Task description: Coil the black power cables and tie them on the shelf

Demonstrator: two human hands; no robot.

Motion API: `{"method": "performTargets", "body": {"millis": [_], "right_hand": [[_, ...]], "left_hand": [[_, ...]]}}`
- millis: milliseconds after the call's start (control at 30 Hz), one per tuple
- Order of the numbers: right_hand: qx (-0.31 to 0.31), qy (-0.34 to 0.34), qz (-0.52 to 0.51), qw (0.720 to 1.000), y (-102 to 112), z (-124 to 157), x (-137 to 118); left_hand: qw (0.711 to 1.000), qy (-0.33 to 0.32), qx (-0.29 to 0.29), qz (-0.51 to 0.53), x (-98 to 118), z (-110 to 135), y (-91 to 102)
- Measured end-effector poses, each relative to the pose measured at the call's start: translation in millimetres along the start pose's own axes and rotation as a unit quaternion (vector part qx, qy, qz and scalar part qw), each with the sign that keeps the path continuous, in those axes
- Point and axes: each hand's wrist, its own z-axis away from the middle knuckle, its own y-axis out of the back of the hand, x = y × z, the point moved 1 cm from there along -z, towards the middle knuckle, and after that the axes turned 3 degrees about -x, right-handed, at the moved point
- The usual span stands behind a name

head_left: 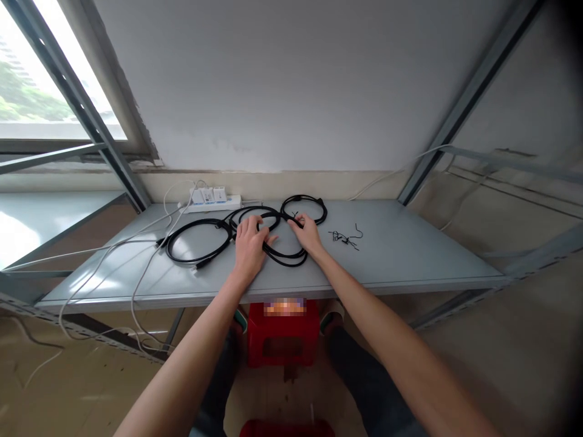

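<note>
Several coiled black cables lie on a grey metal shelf (pixel 401 255). My left hand (pixel 250 243) rests on the middle coil (pixel 285 258), fingers curled over its strands. My right hand (pixel 308 233) pinches the cable where the middle coil meets the far right coil (pixel 304 206). Another black coil (pixel 198 240) lies to the left of my left hand, untouched.
A white power strip (pixel 212 200) with white adapters sits at the back, white cords trailing off the left edge. Small black twist ties (pixel 345 238) lie right of my right hand. A red stool (pixel 282 334) stands under the shelf. Slanted metal struts frame both sides.
</note>
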Motion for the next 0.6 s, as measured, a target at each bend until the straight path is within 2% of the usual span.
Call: {"method": "performTargets", "body": {"millis": [133, 267, 400, 533, 600], "right_hand": [[0.034, -0.006, -0.028, 0.999, 0, 5, 3], [0.08, -0.006, -0.035, 0.996, 4, 5, 3], [0.093, -0.026, -0.035, 0.995, 5, 7, 5], [0.077, -0.019, -0.018, 0.997, 5, 9, 4], [0.058, -0.023, -0.013, 0.998, 5, 9, 0]], "left_hand": [[0.998, 0.058, 0.012, -0.013, -3, 2, -3.3], [0.996, 0.078, -0.035, 0.015, -9, 2, -7.5], [0.986, 0.097, -0.081, 0.107, -14, 1, -8.9], [0.968, 0.12, -0.025, 0.218, -19, -3, -8.9], [0.961, 0.13, -0.003, 0.243, -20, -4, -7.9]]}}
